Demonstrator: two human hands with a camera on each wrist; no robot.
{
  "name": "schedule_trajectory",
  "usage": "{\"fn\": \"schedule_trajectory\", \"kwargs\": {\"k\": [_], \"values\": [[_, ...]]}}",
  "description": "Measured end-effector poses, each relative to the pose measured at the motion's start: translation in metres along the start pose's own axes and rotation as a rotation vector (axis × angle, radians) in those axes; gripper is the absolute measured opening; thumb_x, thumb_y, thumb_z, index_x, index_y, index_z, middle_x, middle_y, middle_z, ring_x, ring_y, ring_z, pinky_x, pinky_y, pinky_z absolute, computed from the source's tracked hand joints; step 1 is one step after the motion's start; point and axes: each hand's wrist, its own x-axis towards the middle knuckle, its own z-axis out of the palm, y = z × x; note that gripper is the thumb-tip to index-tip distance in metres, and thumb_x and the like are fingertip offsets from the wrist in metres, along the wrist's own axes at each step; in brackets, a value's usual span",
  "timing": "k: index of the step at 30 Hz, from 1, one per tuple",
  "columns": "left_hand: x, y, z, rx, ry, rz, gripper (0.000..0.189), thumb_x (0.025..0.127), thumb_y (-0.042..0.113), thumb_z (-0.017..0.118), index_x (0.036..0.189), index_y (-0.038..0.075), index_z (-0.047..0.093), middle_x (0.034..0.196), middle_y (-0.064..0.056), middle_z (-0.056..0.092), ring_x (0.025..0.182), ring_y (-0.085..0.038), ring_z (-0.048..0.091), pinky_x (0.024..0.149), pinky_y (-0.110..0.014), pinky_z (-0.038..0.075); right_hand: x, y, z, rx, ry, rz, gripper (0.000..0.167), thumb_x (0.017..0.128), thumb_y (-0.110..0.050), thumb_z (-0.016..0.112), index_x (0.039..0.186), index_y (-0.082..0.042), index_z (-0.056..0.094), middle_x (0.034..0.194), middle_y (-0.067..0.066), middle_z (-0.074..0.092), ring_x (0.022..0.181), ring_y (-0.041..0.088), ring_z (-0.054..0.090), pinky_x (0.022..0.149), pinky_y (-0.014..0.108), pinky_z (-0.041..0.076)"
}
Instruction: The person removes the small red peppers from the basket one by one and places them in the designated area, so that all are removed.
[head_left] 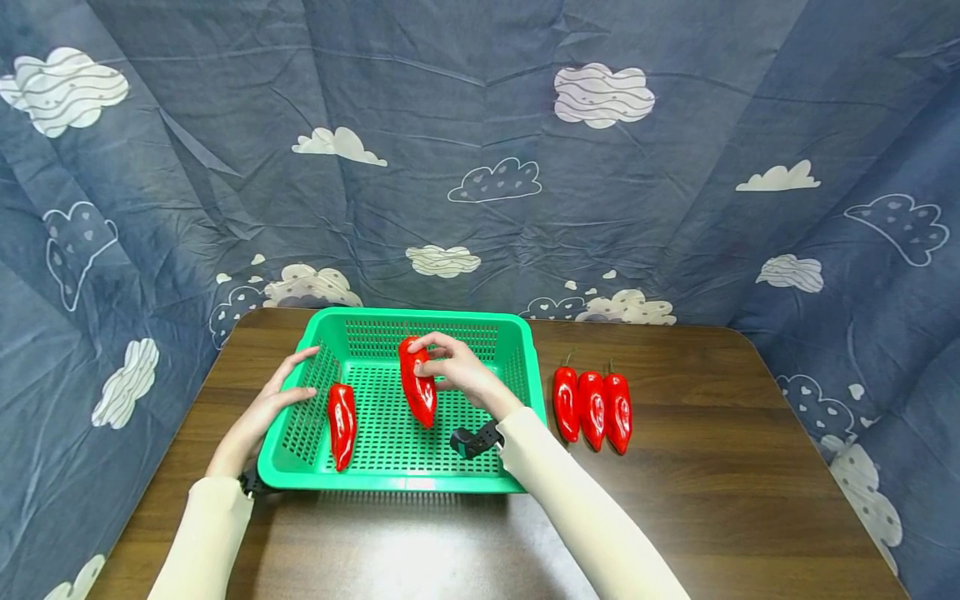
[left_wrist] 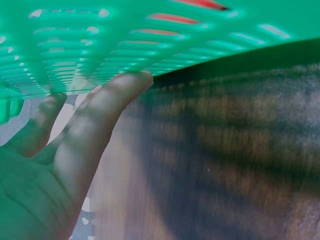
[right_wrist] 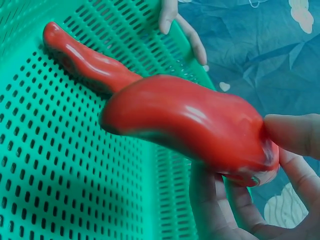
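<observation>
My right hand (head_left: 463, 373) pinches a long red pepper (head_left: 418, 392) near its stem end, between thumb and fingers, above the inside of a green plastic basket (head_left: 420, 482). The pepper's pointed tip hangs toward the basket's near side. In the right wrist view the held pepper (right_wrist: 185, 122) overlaps another red pepper (right_wrist: 85, 60), which lies in the basket along its left side. My left hand (head_left: 258, 417) is at the basket's left rim. In the left wrist view its fairly straight fingers (left_wrist: 90, 130) rest against the slotted outer wall.
Three red peppers, left (head_left: 566, 404), middle (head_left: 592, 408) and right (head_left: 618, 412), lie side by side on the brown wooden table (head_left: 720, 467), right of the basket. A blue cloud-patterned curtain (head_left: 480, 233) hangs behind the table and along both sides.
</observation>
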Motion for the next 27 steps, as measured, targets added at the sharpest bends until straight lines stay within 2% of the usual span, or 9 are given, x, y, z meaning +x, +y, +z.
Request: {"fn": "schedule_trajectory", "kwargs": {"k": [9, 17, 27], "values": [[0.0, 0.001, 0.0, -0.005, -0.003, 0.004, 0.062, 0.099, 0.012, 0.047, 0.151, 0.029, 0.018, 0.15, -0.02, 0.016, 0.112, -0.041, 0.046, 0.08, -0.052, 0.048, -0.006, -0.003, -0.011, -0.012, -0.002, -0.022, 0.03, 0.086, 0.0, 0.062, 0.116, -0.002, 0.058, 0.112, 0.016, 0.054, 0.086, 0.023, 0.06, 0.076, 0.046, 0.052], [0.0, 0.001, 0.0, 0.009, -0.004, 0.007, 0.062, 0.099, 0.011, 0.046, 0.152, 0.028, 0.018, 0.15, -0.019, 0.014, 0.113, -0.041, 0.045, 0.08, -0.05, 0.048, -0.013, -0.005, -0.025, -0.038, 0.016, -0.038, 0.028, 0.087, 0.0, 0.06, 0.115, -0.004, 0.059, 0.114, 0.015, 0.054, 0.088, 0.024, 0.059, 0.076, 0.042, 0.053], [0.001, -0.001, 0.0, 0.004, -0.009, 0.014, 0.061, 0.099, 0.012, 0.046, 0.151, 0.028, 0.019, 0.15, -0.018, 0.013, 0.111, -0.04, 0.046, 0.08, -0.051, 0.049, -0.024, -0.007, -0.042, -0.013, 0.049, -0.037, 0.029, 0.087, 0.001, 0.059, 0.115, -0.003, 0.058, 0.107, 0.013, 0.055, 0.083, 0.021, 0.059, 0.075, 0.04, 0.052]]}}
